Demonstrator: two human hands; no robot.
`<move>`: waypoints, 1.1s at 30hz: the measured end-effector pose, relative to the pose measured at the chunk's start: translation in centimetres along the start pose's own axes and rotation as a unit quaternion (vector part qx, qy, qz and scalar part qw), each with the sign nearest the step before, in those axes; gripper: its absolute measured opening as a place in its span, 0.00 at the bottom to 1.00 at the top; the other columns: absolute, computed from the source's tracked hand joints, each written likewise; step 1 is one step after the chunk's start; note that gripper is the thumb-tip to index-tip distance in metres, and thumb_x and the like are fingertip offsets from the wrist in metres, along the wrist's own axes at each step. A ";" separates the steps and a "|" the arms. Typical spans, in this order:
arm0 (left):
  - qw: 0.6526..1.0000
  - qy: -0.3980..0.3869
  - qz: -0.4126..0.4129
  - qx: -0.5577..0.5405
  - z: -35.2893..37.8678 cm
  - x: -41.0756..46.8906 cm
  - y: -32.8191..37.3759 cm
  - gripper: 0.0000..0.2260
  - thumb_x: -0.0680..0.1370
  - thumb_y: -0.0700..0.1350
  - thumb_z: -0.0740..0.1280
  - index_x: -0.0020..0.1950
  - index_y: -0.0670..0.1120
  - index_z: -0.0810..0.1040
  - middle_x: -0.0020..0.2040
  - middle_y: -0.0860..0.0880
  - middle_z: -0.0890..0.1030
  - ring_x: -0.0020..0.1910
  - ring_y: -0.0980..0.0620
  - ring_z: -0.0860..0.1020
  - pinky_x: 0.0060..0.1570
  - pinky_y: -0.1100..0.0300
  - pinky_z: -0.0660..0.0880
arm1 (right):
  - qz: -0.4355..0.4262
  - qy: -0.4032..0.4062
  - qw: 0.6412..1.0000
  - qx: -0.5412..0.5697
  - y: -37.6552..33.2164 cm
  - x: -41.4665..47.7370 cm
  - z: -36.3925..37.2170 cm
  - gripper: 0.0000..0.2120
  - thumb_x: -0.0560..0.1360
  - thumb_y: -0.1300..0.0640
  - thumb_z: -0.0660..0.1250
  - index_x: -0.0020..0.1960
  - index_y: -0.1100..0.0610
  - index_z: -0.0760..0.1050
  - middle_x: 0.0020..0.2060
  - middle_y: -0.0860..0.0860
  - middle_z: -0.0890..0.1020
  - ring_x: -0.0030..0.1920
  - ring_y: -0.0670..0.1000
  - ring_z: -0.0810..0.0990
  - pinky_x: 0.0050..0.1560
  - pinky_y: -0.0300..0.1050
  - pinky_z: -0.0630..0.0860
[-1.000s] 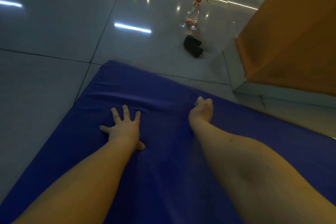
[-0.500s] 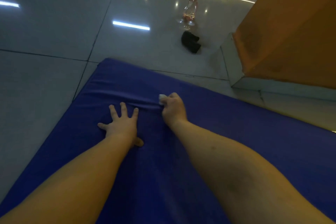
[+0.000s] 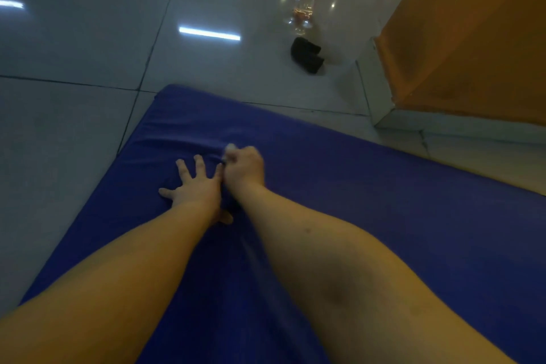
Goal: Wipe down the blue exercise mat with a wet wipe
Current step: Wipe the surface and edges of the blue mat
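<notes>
I see a blue exercise mat (image 3: 369, 192) lying flat on a glossy tiled floor (image 3: 88, 38), filling my view from 3 o'clock round through 6 to 8 o'clock. My left hand (image 3: 196, 189) rests palm down on the mat just left of centre, fingers straight and spread. Just beside it, toward 2 o'clock, my right hand (image 3: 243, 168) is curled tight around a white wet wipe (image 3: 230, 147) (only a blurred scrap shows past the knuckles) and pressed to the mat, whose cover wrinkles there. At 1 o'clock a clear spray bottle (image 3: 304, 0) with a red-and-white trigger stands on the floor, with a dark bundle (image 3: 305, 55) just nearer. An orange panel (image 3: 472, 38) rises at 2 o'clock.
</notes>
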State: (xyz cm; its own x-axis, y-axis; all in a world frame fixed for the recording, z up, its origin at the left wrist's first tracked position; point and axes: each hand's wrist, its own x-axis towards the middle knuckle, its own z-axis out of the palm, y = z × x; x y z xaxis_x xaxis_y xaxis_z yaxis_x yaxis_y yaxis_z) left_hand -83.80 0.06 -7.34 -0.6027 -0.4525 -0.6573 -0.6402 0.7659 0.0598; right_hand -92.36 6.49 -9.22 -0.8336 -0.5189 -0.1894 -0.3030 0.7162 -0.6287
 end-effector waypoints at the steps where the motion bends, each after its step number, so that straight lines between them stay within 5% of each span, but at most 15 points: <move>1: 1.000 0.000 -0.001 -0.003 0.0 0.0 0.0 0.52 0.72 0.62 0.74 0.81 0.58 0.38 0.80 0.47 0.30 0.77 0.34 0.32 0.68 0.24 0.56 | -0.017 -0.013 1.000 0.012 -1.0 -0.2 0.5 0.10 0.83 0.58 0.62 0.56 0.61 0.80 0.52 0.53 0.75 0.46 0.49 0.75 0.40 0.29 0.66; 5: 1.000 0.000 -0.005 0.006 0.0 0.1 -0.2 0.57 0.68 0.65 0.76 0.80 0.60 0.35 0.80 0.48 0.30 0.77 0.35 0.32 0.69 0.24 0.57 | 0.007 -0.035 0.998 0.045 0.5 -0.4 -0.6 0.09 0.83 0.58 0.62 0.56 0.60 0.79 0.52 0.54 0.74 0.48 0.52 0.75 0.51 0.40 0.72; 10: 0.998 -0.036 0.025 0.035 -1.0 -0.6 -0.5 0.58 0.68 0.67 0.74 0.80 0.58 0.33 0.79 0.46 0.29 0.77 0.34 0.32 0.70 0.25 0.57 | 0.167 0.080 0.975 0.120 8.2 -2.7 -7.4 0.05 0.82 0.56 0.64 0.49 0.57 0.72 0.44 0.50 0.79 0.44 0.49 0.79 0.38 0.39 0.69; 16: 0.990 -0.063 0.080 0.093 -2.7 -2.8 -7.4 0.52 0.71 0.65 0.73 0.82 0.55 0.42 0.82 0.48 0.39 0.80 0.39 0.41 0.75 0.39 0.61 | 0.309 0.168 0.934 0.070 11.3 -3.4 -10.2 0.07 0.81 0.60 0.64 0.58 0.57 0.77 0.62 0.58 0.73 0.59 0.58 0.76 0.61 0.54 0.75; 18: 0.988 -0.066 0.075 0.115 -1.1 -4.0 -9.9 0.54 0.70 0.64 0.74 0.81 0.59 0.38 0.81 0.50 0.33 0.80 0.40 0.38 0.72 0.41 0.66 | 0.277 0.167 0.945 0.039 8.4 -3.6 -8.1 0.10 0.83 0.59 0.61 0.62 0.60 0.75 0.62 0.59 0.74 0.57 0.58 0.77 0.58 0.52 0.76; 21: 0.979 -0.025 0.090 0.179 0.4 -4.6 -11.1 0.54 0.71 0.62 0.74 0.80 0.60 0.34 0.79 0.50 0.29 0.80 0.41 0.36 0.65 0.46 0.75 | 0.158 0.120 0.980 -0.027 3.1 -3.6 -3.3 0.11 0.84 0.57 0.59 0.61 0.60 0.75 0.54 0.54 0.77 0.48 0.51 0.77 0.45 0.35 0.73; 24: 0.976 -0.007 0.097 0.195 0.3 -4.7 -10.9 0.54 0.72 0.63 0.73 0.80 0.60 0.34 0.79 0.50 0.29 0.80 0.42 0.37 0.64 0.47 0.75 | 0.021 0.006 1.000 0.011 -2.6 -4.8 2.3 0.13 0.80 0.63 0.63 0.63 0.57 0.78 0.59 0.56 0.74 0.59 0.58 0.74 0.59 0.43 0.72; 28: 0.976 -0.001 0.093 0.197 0.3 -4.8 -10.8 0.53 0.72 0.63 0.73 0.80 0.60 0.34 0.79 0.50 0.29 0.80 0.41 0.36 0.66 0.47 0.74 | -0.056 -0.078 0.994 -0.042 -2.7 -4.4 3.6 0.14 0.79 0.65 0.65 0.63 0.57 0.77 0.60 0.54 0.73 0.59 0.55 0.70 0.60 0.45 0.73; 31: 0.975 0.001 0.101 0.197 0.2 -4.7 -10.9 0.53 0.72 0.63 0.73 0.80 0.60 0.34 0.79 0.49 0.28 0.80 0.40 0.36 0.62 0.48 0.76 | -0.103 0.018 0.991 -0.081 1.5 -3.9 -0.5 0.07 0.79 0.60 0.65 0.55 0.61 0.78 0.50 0.54 0.78 0.49 0.54 0.76 0.45 0.46 0.73; 33: 0.974 0.005 0.108 0.197 0.3 -4.7 -11.0 0.53 0.72 0.64 0.73 0.80 0.60 0.34 0.79 0.49 0.29 0.80 0.40 0.37 0.62 0.49 0.76 | 0.002 0.066 0.995 -0.077 5.5 -3.5 -3.6 0.10 0.81 0.52 0.64 0.53 0.59 0.76 0.46 0.53 0.80 0.41 0.50 0.78 0.40 0.47 0.73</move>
State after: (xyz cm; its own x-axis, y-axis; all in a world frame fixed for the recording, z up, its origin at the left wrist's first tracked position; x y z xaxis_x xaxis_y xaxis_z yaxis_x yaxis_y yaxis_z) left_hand -73.80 -6.09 -5.13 -0.7089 -0.2635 -0.6543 -0.2667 0.9589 -0.0972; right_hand -92.78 13.88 -9.33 -0.8853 -0.4575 -0.0836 -0.3586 0.7859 -0.5038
